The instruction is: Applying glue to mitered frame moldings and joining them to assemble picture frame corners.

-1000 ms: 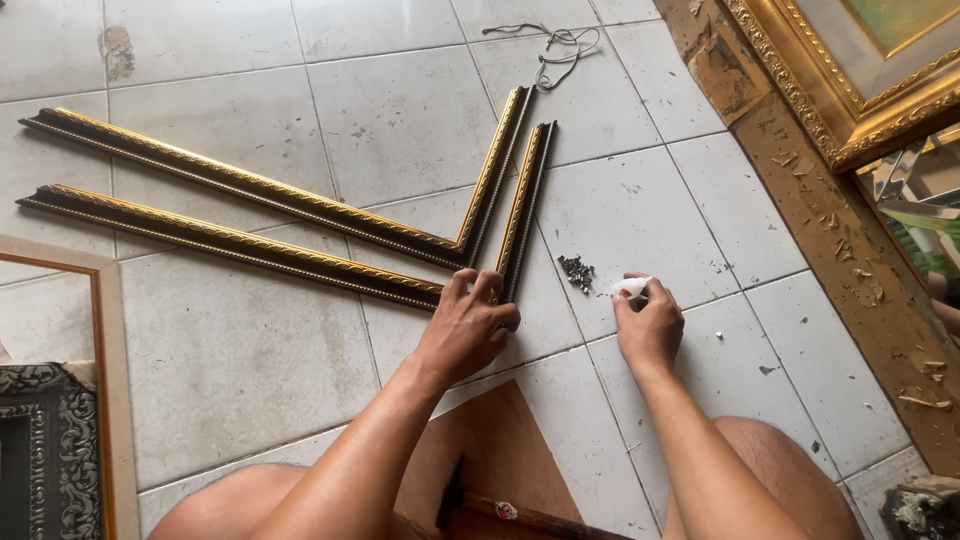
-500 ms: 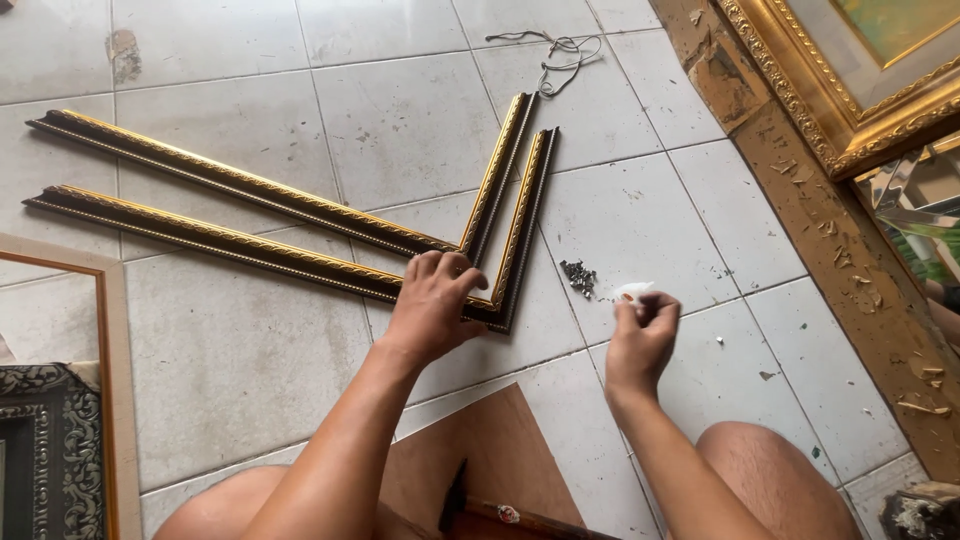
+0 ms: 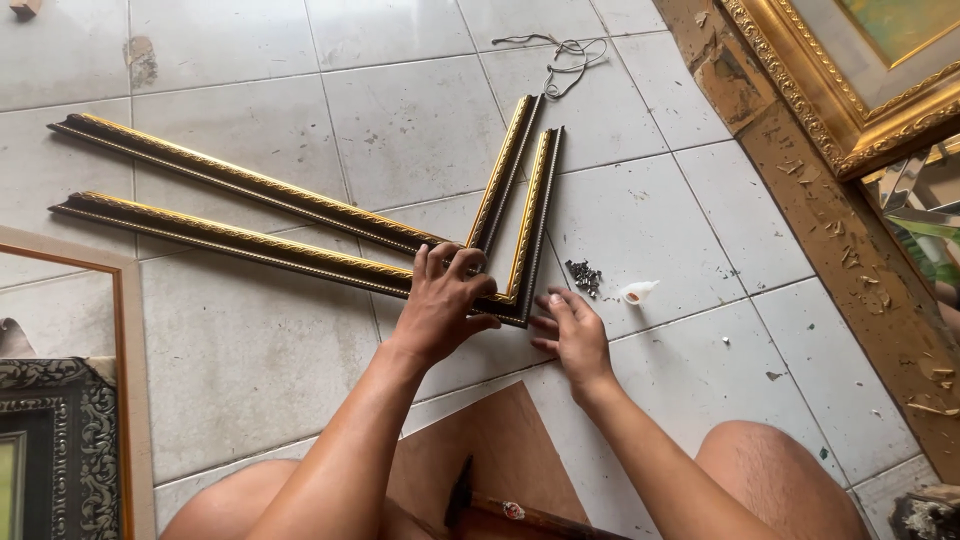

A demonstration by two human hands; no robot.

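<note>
Gold and black frame mouldings lie on the tiled floor as two nested corners: two long pieces point(image 3: 230, 235) run left, two short pieces point(image 3: 530, 205) run up. My left hand point(image 3: 445, 305) presses down on the corner joint where they meet, gripping the mouldings. My right hand point(image 3: 570, 335) rests just right of that corner, fingers spread flat on the tile, touching the outer moulding's end and holding nothing. A small white glue tube point(image 3: 637, 292) lies on the floor to the right, beside a little pile of dark nails point(image 3: 583, 277).
A hammer point(image 3: 520, 512) lies on a brown board point(image 3: 500, 450) between my knees. A large ornate gold frame point(image 3: 850, 90) leans at the upper right. A framed panel point(image 3: 60, 400) sits at the left. A loose string point(image 3: 560, 55) lies at the top.
My right hand has put down the white glue tube and moved left to the corner joint. My left hand has shifted slightly on the joint.
</note>
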